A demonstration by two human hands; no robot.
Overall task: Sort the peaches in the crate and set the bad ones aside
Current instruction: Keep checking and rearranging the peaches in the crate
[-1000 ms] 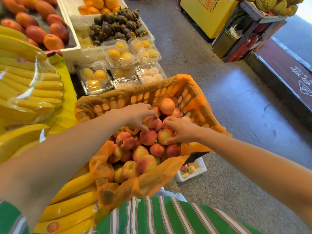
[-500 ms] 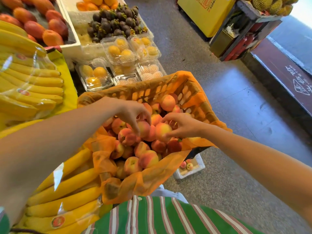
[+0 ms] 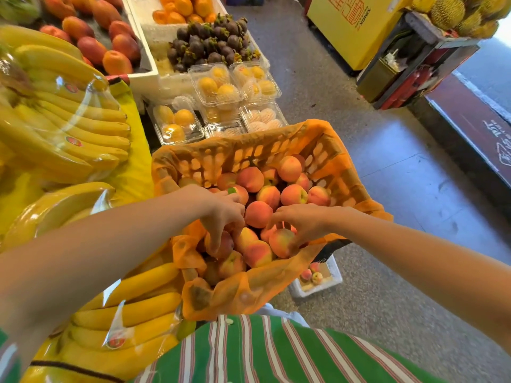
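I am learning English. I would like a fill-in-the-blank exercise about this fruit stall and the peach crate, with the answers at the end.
1. The crate is lined with ___ plastic.
2. The right hand grips a ___ inside the crate.
3. On the floor, a small ___ box holds a few peaches.
4. Left of the crate lie bagged ___.
Answers: orange; peach; white; bananas.

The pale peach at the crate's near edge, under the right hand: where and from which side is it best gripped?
Probably across its widest part, from above: the pale peach has its top exposed, while neighbouring peaches and the orange liner crowd its sides. The right hand curls its fingers over it that way. The left hand grips a darker peach.
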